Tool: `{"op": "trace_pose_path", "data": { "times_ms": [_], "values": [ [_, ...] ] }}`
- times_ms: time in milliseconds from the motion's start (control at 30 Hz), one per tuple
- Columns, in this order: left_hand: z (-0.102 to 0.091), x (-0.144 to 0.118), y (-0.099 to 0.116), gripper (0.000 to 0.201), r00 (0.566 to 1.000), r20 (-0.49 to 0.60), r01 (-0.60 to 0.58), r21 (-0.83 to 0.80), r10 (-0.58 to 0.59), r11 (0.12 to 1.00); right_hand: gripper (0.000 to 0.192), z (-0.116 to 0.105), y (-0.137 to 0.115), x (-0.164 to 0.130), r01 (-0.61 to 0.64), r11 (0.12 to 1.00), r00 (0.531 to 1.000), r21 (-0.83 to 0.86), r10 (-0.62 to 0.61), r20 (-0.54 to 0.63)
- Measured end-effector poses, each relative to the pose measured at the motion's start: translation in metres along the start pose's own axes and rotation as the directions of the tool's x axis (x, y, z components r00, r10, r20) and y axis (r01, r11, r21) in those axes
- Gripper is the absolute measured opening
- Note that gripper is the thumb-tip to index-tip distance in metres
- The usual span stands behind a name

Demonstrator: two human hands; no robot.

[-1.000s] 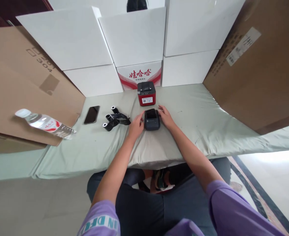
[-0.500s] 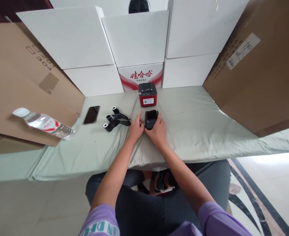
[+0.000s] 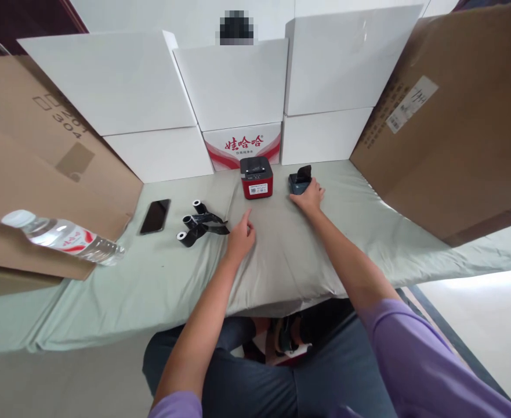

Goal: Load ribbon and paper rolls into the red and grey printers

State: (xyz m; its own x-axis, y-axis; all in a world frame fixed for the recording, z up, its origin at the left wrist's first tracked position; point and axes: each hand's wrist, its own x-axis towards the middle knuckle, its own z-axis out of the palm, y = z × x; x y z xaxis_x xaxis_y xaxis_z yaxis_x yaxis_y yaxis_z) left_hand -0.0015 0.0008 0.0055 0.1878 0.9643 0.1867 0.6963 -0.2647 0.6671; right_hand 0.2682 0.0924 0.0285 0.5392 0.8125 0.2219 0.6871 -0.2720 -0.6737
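Cloth (image 3: 325,244) pale green, rumpled; white boxes (image 3: 233,81) behind.

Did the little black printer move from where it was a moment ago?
Yes. The small black printer was in front of the red printer; now it sits to that printer's right, farther back, under the right hand.

1. Right arm stretches far forward, right hand (image 3: 310,197) cupped, fingers curled down.
2. Left hand (image 3: 240,238) rests nearer in, loosely curled, index finger pointing ahead.
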Motion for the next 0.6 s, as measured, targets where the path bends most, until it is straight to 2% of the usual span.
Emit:
{"op": "trace_pose_path", "data": {
  "times_ms": [133,200,267,333,400,433,533,600],
  "values": [
    [-0.001,0.001,0.001,0.073,1.0,-0.003,0.002,-0.015,-0.002,1.0,0.113,0.007,0.013,0.024,0.022,0.999,0.999,0.041,-0.024,0.041],
    [0.0,0.001,0.0,0.072,1.0,-0.006,0.007,-0.02,-0.007,1.0,0.121,0.006,0.015,0.026,0.016,0.998,0.998,0.063,-0.019,0.058],
    [0.002,0.002,-0.003,0.071,1.0,-0.016,0.009,-0.039,-0.009,0.999,0.126,0.002,0.014,0.021,0.014,0.997,1.0,0.077,-0.015,0.021],
    [0.005,0.003,-0.005,0.069,0.999,-0.052,0.003,-0.096,-0.008,0.995,0.115,-0.004,0.008,0.012,0.069,0.993,0.993,0.096,-0.059,-0.101],
    [0.008,0.006,-0.007,0.065,0.993,-0.117,-0.005,-0.184,-0.017,0.983,0.093,-0.006,-0.002,0.001,0.185,0.975,0.961,0.122,-0.154,-0.228],
    [0.009,0.01,-0.008,0.061,0.988,-0.155,-0.007,-0.228,-0.029,0.974,0.083,-0.004,-0.007,-0.003,0.248,0.958,0.945,0.145,-0.206,-0.256],
    [0.012,0.035,-0.007,0.05,0.959,-0.269,-0.016,-0.359,-0.086,0.933,0.067,0.015,-0.027,-0.008,0.357,0.884,0.929,0.301,-0.302,-0.214],
    [0.013,0.066,-0.005,0.047,0.934,-0.324,-0.019,-0.469,-0.152,0.883,0.066,0.036,-0.042,-0.005,0.324,0.836,0.946,0.443,-0.297,-0.132]
  ]
}}
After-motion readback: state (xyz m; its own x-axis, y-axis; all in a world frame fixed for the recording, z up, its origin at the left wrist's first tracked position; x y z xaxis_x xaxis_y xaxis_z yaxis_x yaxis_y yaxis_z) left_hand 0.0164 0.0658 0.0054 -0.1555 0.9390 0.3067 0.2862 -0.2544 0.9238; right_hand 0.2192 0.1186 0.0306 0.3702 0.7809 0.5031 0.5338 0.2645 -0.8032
